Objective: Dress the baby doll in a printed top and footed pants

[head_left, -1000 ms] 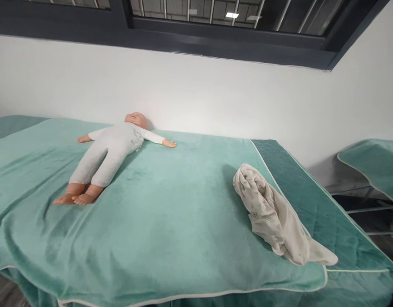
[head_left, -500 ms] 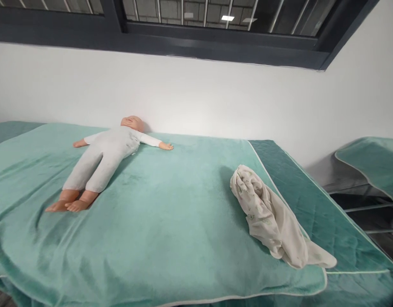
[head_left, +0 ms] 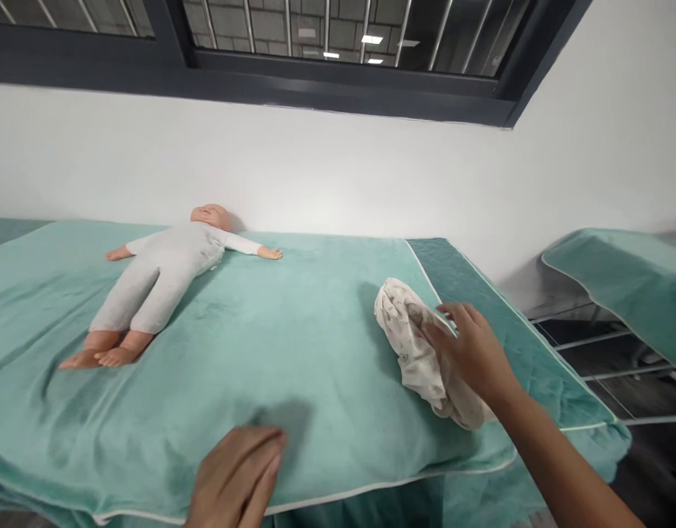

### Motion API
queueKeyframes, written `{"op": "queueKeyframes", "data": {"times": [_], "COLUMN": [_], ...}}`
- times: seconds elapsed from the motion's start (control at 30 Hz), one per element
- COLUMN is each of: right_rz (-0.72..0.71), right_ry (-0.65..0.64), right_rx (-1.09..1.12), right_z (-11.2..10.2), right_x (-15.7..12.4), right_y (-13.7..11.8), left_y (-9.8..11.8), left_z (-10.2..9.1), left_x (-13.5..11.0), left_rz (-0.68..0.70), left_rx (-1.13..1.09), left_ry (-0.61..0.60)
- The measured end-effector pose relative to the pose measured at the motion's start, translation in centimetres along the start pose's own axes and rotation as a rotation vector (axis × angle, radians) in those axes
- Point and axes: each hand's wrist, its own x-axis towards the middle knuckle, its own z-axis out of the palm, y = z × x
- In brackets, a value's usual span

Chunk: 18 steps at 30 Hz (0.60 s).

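A bunched cream cloth [head_left: 418,352] with a small faint print lies at the right of the green blanket [head_left: 305,337]. My right hand [head_left: 473,352] is over its right side, thumb and fingers apart; whether the fingertips touch the fabric is hard to tell. Low in the view, my left hand [head_left: 236,477] hovers above the blanket's front part, slightly blurred, its fingers loosely stretched to the right with nothing seen in them. A baby doll [head_left: 170,268] in a white body suit rests on its back at the left, arms spread, head towards the wall.
Behind the bed rises a white wall [head_left: 316,169] under a dark window frame [head_left: 338,92] with bars. A darker green quilted cover [head_left: 481,315] shows along the bed's right side. Further right stands a metal rack [head_left: 596,339] with green fabric [head_left: 618,271] draped above it.
Both hands have come into view, the right one at the bunched cloth and the left at the front. The camera has shifted slightly right; the doll lies as before.
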Motion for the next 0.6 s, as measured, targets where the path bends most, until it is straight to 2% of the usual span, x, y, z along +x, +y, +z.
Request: {"op": "queueKeyframes", "data": {"times": [0.03,0.07,0.13,0.23,0.33,0.43,0.5,0.6], "right_rz": [0.068,0.124,0.165,0.070,-0.106,-0.332,-0.449,-0.503], "right_ry": [-0.036,-0.122,-0.230,-0.278,-0.245,-0.263,-0.275,-0.201], "right_rx": [-0.060,-0.118,-0.168,-0.011,0.247,0.447,0.493,0.410], "right_z": [0.6,1.2,2.4,2.6,0.7,-1.8,-3.1,-4.2], "right_x": [1.9,3.4,5.2,5.8,5.1,4.6,4.8,5.6], "right_y": [0.1,0.2,-0.3,-2.5,-6.1,-9.3,-10.6,-11.5], "left_y": [0.2,0.5,1.1,1.6,1.8,1.7,1.4,0.9], "left_z": [1.0,2.2,4.9,8.8,10.8,9.9,7.9,3.8], "left_x": [2.4,4.8,9.5,15.1,18.8,21.0,21.8,22.1], "left_rz": [0.010,-0.063,-0.223,-0.438,-0.492,-0.408,-0.364,-0.392], "left_rx": [-0.071,-0.162,-0.360,-0.623,-0.886,-0.982,-0.941,-0.765], "left_ry": [0.034,0.067,-0.008,-0.053,0.014,0.140,0.229,0.246]}}
